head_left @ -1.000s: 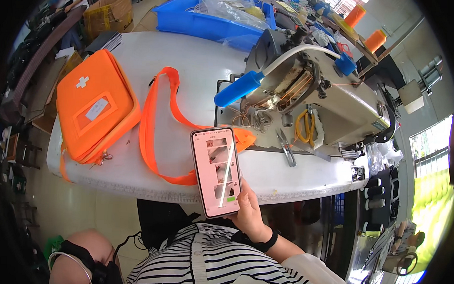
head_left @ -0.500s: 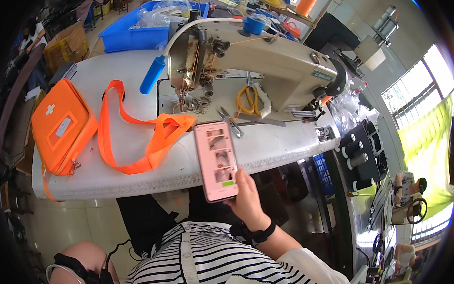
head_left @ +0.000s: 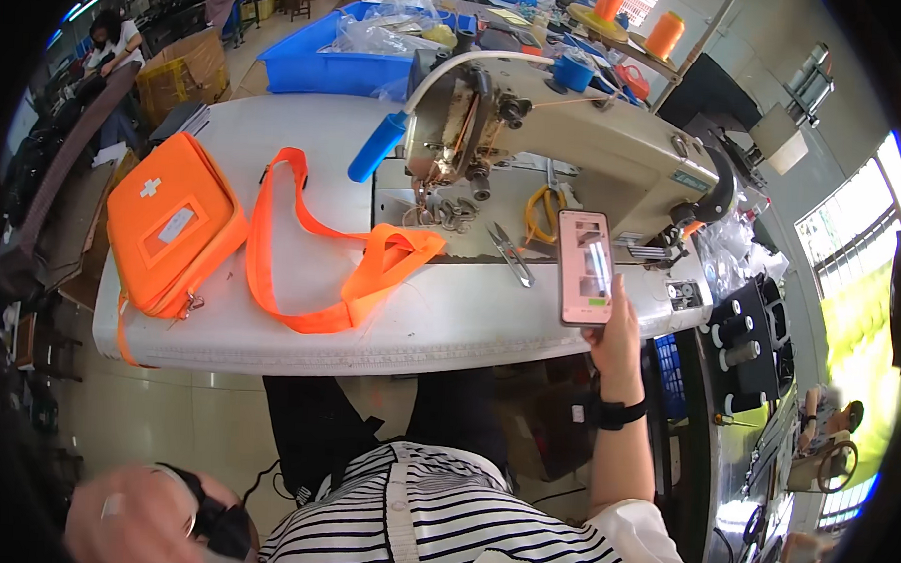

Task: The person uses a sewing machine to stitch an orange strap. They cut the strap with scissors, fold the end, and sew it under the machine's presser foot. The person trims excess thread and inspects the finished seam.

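Observation:
My right hand [head_left: 617,332] holds a smartphone [head_left: 585,271] with a lit pink screen, its fingers wrapped round the phone's lower end. The phone is over the right part of the sewing table [head_left: 468,342], in front of the sewing machine [head_left: 595,133]. At the lower left is my left hand [head_left: 130,518], smeared by motion, with a black strap at the wrist; its fingers cannot be made out. An orange zipped pouch [head_left: 174,232] with a white cross lies at the table's left. Beside it, a looped orange webbing strap [head_left: 311,311] lies on the tabletop.
Thread snips [head_left: 511,254] and yellow-handled scissors [head_left: 544,210] lie by the machine. A blue-ended hose [head_left: 378,145] hangs left of the needle area. A blue bin [head_left: 319,64] with plastic bags stands behind. Thread spools [head_left: 736,341] are at the right. A person [head_left: 116,61] sits far left.
My right hand has carried the phone right and away from me, across the table. My left hand shows blurred at the lower left. The view has shifted, moving the table scene rightward.

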Action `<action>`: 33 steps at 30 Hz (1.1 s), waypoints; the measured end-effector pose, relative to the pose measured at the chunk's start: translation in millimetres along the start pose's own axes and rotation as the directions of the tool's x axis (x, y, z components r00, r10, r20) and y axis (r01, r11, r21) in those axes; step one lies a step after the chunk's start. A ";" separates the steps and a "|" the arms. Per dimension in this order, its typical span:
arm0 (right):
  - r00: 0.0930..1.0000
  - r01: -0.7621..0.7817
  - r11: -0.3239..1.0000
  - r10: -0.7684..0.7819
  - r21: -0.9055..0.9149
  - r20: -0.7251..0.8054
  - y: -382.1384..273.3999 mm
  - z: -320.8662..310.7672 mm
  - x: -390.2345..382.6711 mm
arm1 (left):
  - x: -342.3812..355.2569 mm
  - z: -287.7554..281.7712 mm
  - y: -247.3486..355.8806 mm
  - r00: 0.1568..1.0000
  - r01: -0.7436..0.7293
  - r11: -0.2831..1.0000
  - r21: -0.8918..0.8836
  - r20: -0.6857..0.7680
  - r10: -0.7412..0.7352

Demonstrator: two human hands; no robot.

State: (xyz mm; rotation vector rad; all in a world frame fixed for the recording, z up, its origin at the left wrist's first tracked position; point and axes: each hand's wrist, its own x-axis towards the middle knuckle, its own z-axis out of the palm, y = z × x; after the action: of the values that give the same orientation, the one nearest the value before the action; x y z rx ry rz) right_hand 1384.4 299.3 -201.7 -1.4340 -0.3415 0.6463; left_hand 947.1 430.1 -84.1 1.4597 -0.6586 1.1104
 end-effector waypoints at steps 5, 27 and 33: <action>0.998 -0.061 0.996 0.058 -0.070 -0.039 -4.5 0.6 32.9 | -50.3 -23.1 -95.2 0.798 0.551 0.165 0.818 -0.458 -0.392; -0.077 -0.442 0.749 0.517 -0.494 0.852 69.4 352.8 -161.6 | -214.7 -85.6 -23.6 0.129 0.650 0.678 0.344 -0.929 0.347; 0.107 -0.488 0.777 0.505 -0.398 0.856 105.7 410.6 -171.4 | -192.2 -90.5 -3.4 0.157 0.630 0.743 0.228 -0.974 0.165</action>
State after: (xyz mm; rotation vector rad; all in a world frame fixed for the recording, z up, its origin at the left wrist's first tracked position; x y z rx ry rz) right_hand 988.4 527.0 -224.9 -0.9600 -0.7944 2.1418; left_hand 848.9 482.5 -265.1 0.8863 1.0212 1.7554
